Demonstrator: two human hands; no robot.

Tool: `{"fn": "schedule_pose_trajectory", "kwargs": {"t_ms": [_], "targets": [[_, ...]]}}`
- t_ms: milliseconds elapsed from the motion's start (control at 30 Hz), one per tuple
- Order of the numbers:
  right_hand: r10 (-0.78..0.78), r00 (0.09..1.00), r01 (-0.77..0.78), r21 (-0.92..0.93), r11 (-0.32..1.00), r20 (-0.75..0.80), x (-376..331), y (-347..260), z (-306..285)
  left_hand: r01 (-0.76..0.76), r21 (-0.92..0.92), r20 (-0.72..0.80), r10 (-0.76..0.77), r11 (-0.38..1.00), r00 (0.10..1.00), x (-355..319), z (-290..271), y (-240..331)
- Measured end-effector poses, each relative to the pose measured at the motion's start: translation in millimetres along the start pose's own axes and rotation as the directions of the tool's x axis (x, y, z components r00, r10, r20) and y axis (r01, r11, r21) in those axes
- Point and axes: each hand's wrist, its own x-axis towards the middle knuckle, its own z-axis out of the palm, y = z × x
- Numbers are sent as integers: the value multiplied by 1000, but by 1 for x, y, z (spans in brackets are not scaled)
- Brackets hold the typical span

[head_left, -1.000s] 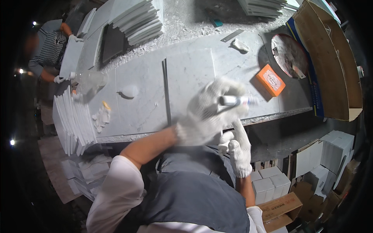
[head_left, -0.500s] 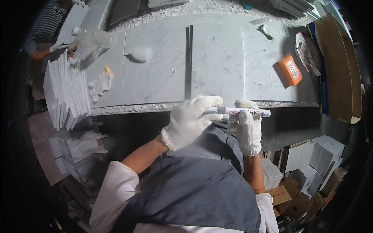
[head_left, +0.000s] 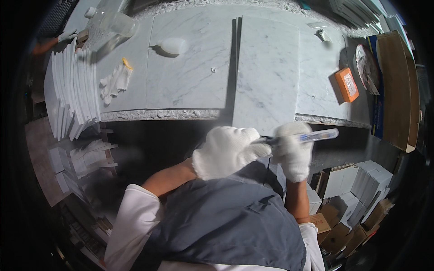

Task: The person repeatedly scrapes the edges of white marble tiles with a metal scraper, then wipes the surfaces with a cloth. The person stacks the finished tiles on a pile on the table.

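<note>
A paint marker (head_left: 318, 135) with a white barrel and a grey cap end is between my two gloved hands, just off the bench's near edge. My left hand (head_left: 230, 151), in a white knit glove, is closed with thumb and fingers pinching the grey cap end. My right hand (head_left: 293, 153), gloved alike and smeared by motion, wraps the barrel, whose far end sticks out to the right and tilts up. Beyond the hands lies a long white-grey marble slab (head_left: 266, 72), its near end jutting past the bench edge.
On the bench are a white squeeze bottle (head_left: 173, 46), a clear jug (head_left: 120, 24), a spare glove (head_left: 118, 81) and an orange box (head_left: 347, 84). White slabs (head_left: 72, 90) stand stacked at left. A cardboard box (head_left: 397, 90) is at right. A co-worker's gloved hand (head_left: 67, 35) shows far left.
My left fingers have curled in tighter on the cap end. The marker's right end has swung upward, and my right hand has shifted slightly. The view of the bench has moved too.
</note>
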Motion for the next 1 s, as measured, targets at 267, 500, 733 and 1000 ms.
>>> {"fn": "schedule_pose_trajectory", "kwargs": {"t_ms": [267,500,733,1000], "targets": [[-303,952,278,-269,922,-53,30,2,-8,-9,63,-349,30,998,937,-13,10,-38],[-219,971,239,-464,853,98,52,33,1,-217,453,-403,416,865,815,20,24,-83],[-318,948,244,-643,726,1,60,47,-3,-128,489,-388,347,863,854,29,25,-85],[-254,938,337,-788,514,236,103,43,17,-198,488,-412,424,850,807,22,35,-94]]}}
